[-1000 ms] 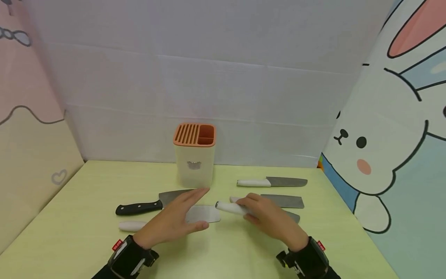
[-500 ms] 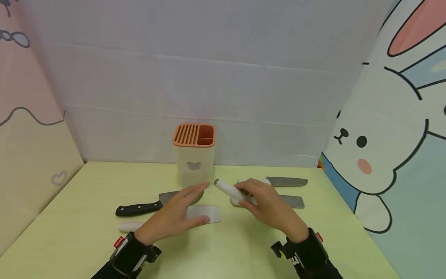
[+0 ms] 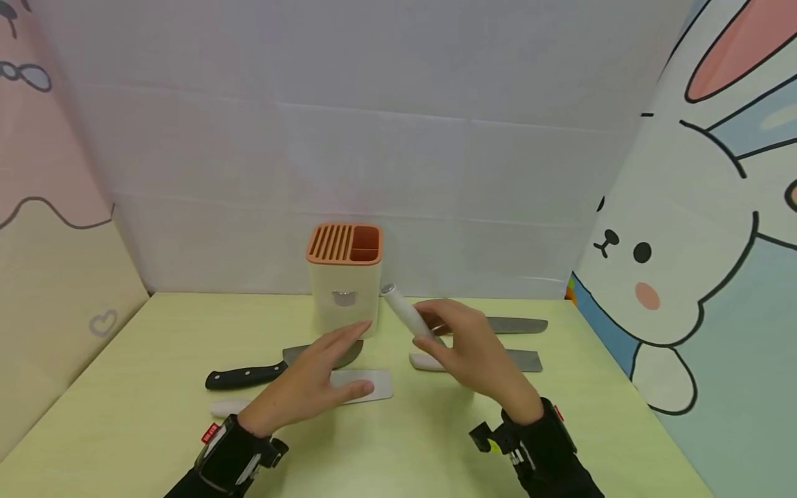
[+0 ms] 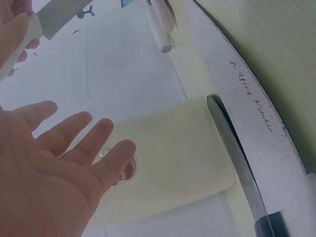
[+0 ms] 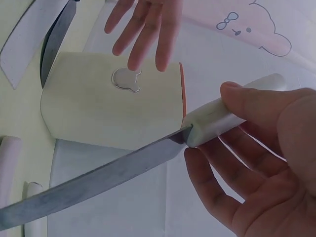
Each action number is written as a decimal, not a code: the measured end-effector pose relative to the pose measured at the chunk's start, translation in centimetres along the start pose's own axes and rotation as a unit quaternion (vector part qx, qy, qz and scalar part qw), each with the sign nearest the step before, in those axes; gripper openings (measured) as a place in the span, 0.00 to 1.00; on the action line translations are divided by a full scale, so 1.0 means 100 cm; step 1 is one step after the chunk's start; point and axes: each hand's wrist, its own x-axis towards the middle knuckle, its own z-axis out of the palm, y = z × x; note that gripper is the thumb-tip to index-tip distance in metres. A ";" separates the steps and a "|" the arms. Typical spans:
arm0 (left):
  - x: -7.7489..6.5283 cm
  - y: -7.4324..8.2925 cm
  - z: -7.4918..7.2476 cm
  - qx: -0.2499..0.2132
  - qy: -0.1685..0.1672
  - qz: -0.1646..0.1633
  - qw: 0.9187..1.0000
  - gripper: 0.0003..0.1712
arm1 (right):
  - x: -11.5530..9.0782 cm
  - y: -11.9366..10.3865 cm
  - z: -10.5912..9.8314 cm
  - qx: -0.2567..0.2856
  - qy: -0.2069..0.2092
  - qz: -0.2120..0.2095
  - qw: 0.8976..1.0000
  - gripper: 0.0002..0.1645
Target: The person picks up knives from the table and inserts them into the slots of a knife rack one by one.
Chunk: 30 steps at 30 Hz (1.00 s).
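My right hand (image 3: 470, 346) holds a knife by its white handle (image 3: 405, 311), raised off the table and tilted handle-end up. In the right wrist view the knife's grey blade (image 5: 108, 175) points down to the left, thumb and fingers gripping the handle. My left hand (image 3: 314, 380), fingers spread and fairly straight, holds nothing. It hovers over a black-handled knife (image 3: 245, 377) and a white-handled cleaver (image 3: 370, 385), hiding parts of both. Behind the hands stands a cream knife block (image 3: 342, 297) with an orange slotted top (image 3: 344, 243).
Two more white-handled knives lie at the right: a square-ended one (image 3: 526, 360) and, behind it, another (image 3: 517, 325) partly hidden by my right hand. The pale yellow table (image 3: 156, 443) ends at a white backdrop (image 3: 398, 159).
My right hand has lifted the white-handled knife from the right side of the table, and its handle end has tipped upward toward the block. The left hand has barely moved.
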 end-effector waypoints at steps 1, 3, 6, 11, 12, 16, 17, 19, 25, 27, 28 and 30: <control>0.000 0.000 0.000 0.000 0.000 -0.002 1.000 0.53 | 0.000 -0.001 0.000 0.011 0.005 0.002 1.000 0.27; -0.001 0.000 0.000 -0.002 0.000 -0.002 1.000 0.53 | 0.001 -0.002 -0.001 0.030 0.017 0.003 0.999 0.27; -0.001 0.000 0.000 -0.003 0.006 -0.001 1.000 0.53 | 0.004 -0.004 -0.002 0.050 0.034 -0.001 0.998 0.27; 0.001 0.001 0.000 -0.006 0.011 0.003 1.000 0.53 | 0.007 -0.007 -0.002 0.075 0.069 0.009 0.995 0.27; 0.001 0.001 0.000 -0.008 0.012 0.006 1.000 0.53 | 0.007 -0.008 -0.002 0.083 0.076 0.012 0.994 0.26; 0.004 0.003 0.000 -0.018 0.029 0.020 0.999 0.52 | 0.007 -0.010 -0.003 0.117 0.096 0.028 0.988 0.26; 0.005 0.004 -0.001 -0.022 0.037 0.023 0.999 0.51 | 0.007 -0.011 -0.003 0.123 0.099 0.030 0.987 0.26; 0.006 0.005 -0.002 -0.030 0.052 0.027 0.998 0.49 | 0.006 -0.012 -0.003 0.135 0.103 0.036 0.985 0.27; 0.005 0.008 -0.003 -0.046 0.076 0.028 0.996 0.46 | 0.005 -0.013 -0.002 0.173 0.115 0.050 0.977 0.27; 0.006 0.009 -0.003 -0.050 0.079 0.027 0.995 0.45 | 0.005 -0.014 0.000 0.188 0.119 0.055 0.973 0.27; 0.006 0.009 -0.003 -0.054 0.081 0.028 0.995 0.45 | 0.004 -0.014 0.001 0.195 0.120 0.056 0.972 0.27; 0.007 0.010 -0.003 -0.062 0.085 0.031 0.994 0.44 | 0.004 -0.015 0.004 0.207 0.123 0.057 0.969 0.27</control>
